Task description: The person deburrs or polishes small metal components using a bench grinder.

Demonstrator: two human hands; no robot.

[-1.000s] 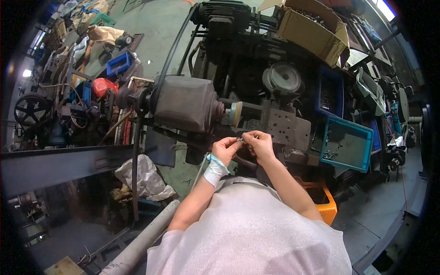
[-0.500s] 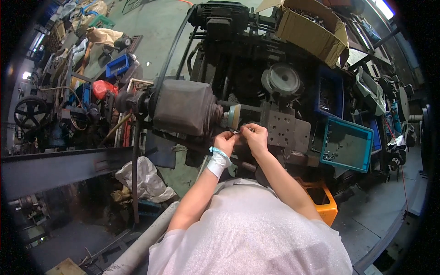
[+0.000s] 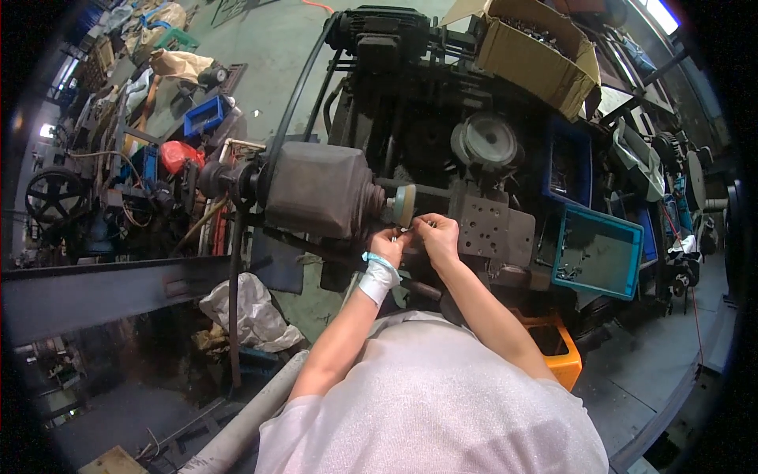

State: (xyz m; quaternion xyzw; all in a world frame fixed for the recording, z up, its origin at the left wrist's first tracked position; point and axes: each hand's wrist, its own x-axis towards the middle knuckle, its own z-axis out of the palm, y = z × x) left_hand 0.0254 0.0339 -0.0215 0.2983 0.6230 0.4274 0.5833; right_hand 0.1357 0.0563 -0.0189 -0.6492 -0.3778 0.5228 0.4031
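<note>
Both my hands meet just below a pale, disc-shaped wheel [image 3: 404, 206] on the spindle of a dark machine head [image 3: 316, 189]. Thumb and fingers of my left hand [image 3: 387, 246] are pinched together, with a white wrap and a light blue band around that wrist. My right hand [image 3: 439, 237] pinches from the other side, its fingertips close to the wheel's lower edge. A small, shiny piece shows between the fingertips of the two hands; its kind is too small to tell. Right of my hands sits a dark metal plate with several holes [image 3: 483, 224].
A teal bin [image 3: 598, 251] with small metal parts stands to the right, a dark blue bin [image 3: 570, 162] behind it. An open cardboard box [image 3: 537, 59] of metal pieces rests at the back. An orange stool [image 3: 562, 365] is by my right side, a long pipe [image 3: 245, 419] at lower left.
My hands stay at the wheel's lower edge with only slight finger shifts. The view has tilted a little; nothing else has visibly moved.
</note>
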